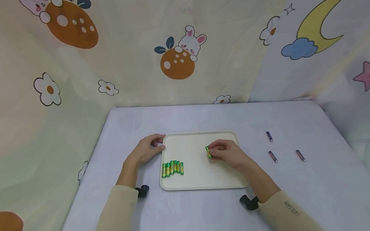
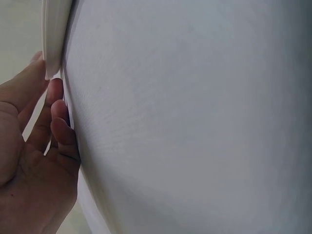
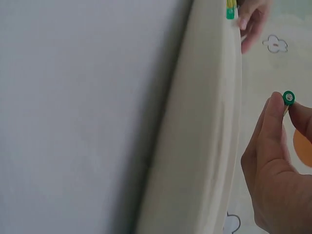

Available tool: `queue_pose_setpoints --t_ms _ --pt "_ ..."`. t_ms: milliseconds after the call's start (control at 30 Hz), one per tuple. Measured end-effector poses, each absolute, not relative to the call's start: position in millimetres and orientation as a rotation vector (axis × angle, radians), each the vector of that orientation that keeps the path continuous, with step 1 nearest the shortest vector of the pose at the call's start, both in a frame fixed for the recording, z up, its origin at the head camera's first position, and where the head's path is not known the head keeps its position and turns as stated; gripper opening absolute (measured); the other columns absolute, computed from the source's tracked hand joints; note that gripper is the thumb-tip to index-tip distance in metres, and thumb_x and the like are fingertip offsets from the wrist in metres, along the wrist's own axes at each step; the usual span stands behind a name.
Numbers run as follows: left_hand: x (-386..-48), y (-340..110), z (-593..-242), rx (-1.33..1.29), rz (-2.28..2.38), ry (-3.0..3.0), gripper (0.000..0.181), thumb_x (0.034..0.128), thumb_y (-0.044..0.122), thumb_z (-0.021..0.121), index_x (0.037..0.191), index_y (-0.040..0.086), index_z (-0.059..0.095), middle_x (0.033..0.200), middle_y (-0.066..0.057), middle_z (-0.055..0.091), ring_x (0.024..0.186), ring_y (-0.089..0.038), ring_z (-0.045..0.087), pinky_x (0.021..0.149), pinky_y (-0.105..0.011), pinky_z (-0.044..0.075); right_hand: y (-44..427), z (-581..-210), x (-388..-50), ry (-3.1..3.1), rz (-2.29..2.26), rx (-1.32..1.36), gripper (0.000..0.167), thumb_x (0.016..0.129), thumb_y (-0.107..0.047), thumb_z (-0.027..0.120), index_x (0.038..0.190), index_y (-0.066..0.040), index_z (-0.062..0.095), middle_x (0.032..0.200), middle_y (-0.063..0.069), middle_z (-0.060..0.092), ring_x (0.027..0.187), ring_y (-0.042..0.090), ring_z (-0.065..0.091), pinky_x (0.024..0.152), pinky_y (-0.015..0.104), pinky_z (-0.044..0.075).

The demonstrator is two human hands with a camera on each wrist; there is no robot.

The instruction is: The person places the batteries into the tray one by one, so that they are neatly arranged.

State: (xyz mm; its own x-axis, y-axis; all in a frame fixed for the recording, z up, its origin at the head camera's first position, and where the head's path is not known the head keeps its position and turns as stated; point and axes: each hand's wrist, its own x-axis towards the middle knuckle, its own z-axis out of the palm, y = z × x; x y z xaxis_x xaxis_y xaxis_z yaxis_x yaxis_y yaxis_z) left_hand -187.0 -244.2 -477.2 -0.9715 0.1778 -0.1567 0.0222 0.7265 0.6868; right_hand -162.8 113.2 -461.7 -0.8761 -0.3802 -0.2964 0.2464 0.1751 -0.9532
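A cream tray [image 1: 202, 185] lies on the table. My left hand [image 1: 144, 149] is at its left edge; in the left wrist view the fingers and thumb of the hand [image 2: 39, 141] touch the rim [image 2: 53, 39]. My right hand [image 1: 229, 154] pinches a green and yellow battery [image 1: 208, 152] over the right part of the tray. In the right wrist view, thumb and fingertips of that hand [image 3: 278, 161] hold the battery [image 3: 288, 98], its end towards the camera. Several green and yellow batteries [image 1: 172, 168] stand side by side in a row at the tray's lower left.
Three dark batteries lie on the table right of the tray: one farther back [image 1: 269, 136], one below it [image 1: 273, 156] and one farther right [image 1: 300, 155]. A patterned cloth [image 1: 134, 56] hangs behind the table. Black devices [image 1: 249, 202] sit at both wrists.
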Motion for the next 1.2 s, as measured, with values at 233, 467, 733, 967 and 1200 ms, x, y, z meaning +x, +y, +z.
queue_pose_setpoints --t_ms 233,467,733,967,1200 --pt "-188 -247 -477 0.132 1.040 2.712 0.051 0.0970 0.032 0.073 0.145 0.023 0.058 0.127 0.001 0.065 0.111 -0.021 0.056 0.095 -0.043 0.044 88 -469 -152 2.018 -1.677 -0.124 0.026 0.092 -0.008 0.075 0.114 0.003 0.069 0.095 0.010 0.077 0.086 0.017 0.071 0.080 0.027 0.055" --pt "-188 -252 -477 0.129 1.038 2.722 0.050 0.0968 0.031 0.073 0.144 0.024 0.059 0.125 0.002 0.064 0.109 -0.020 0.055 0.093 -0.041 0.043 59 -470 -141 2.089 -1.578 -0.129 0.022 0.089 -0.014 0.077 0.107 -0.003 0.072 0.086 0.004 0.075 0.081 0.017 0.072 0.078 0.027 0.054" --pt "-189 -250 -477 0.170 1.051 2.708 0.051 0.0973 0.031 0.073 0.145 0.022 0.058 0.126 0.001 0.064 0.109 -0.020 0.056 0.094 -0.041 0.043 42 -472 -133 2.166 -1.542 -0.113 0.021 0.089 -0.016 0.077 0.106 -0.006 0.072 0.083 0.003 0.075 0.077 0.017 0.072 0.077 0.029 0.052" --pt "-189 -247 -478 0.155 1.049 2.696 0.051 0.0974 0.032 0.073 0.145 0.023 0.058 0.126 0.001 0.064 0.109 -0.020 0.055 0.094 -0.041 0.043 42 -475 -132 2.225 -1.464 -0.143 0.019 0.092 -0.020 0.074 0.108 -0.010 0.071 0.086 0.000 0.073 0.081 0.015 0.067 0.079 0.031 0.051" --pt "-191 -245 -479 0.143 1.052 2.700 0.051 0.0969 0.033 0.073 0.145 0.024 0.058 0.125 0.002 0.064 0.109 -0.020 0.055 0.094 -0.041 0.043 54 -468 -133 2.246 -1.451 -0.158 0.019 0.093 -0.020 0.073 0.109 -0.010 0.072 0.087 0.000 0.073 0.082 0.015 0.068 0.082 0.032 0.049"
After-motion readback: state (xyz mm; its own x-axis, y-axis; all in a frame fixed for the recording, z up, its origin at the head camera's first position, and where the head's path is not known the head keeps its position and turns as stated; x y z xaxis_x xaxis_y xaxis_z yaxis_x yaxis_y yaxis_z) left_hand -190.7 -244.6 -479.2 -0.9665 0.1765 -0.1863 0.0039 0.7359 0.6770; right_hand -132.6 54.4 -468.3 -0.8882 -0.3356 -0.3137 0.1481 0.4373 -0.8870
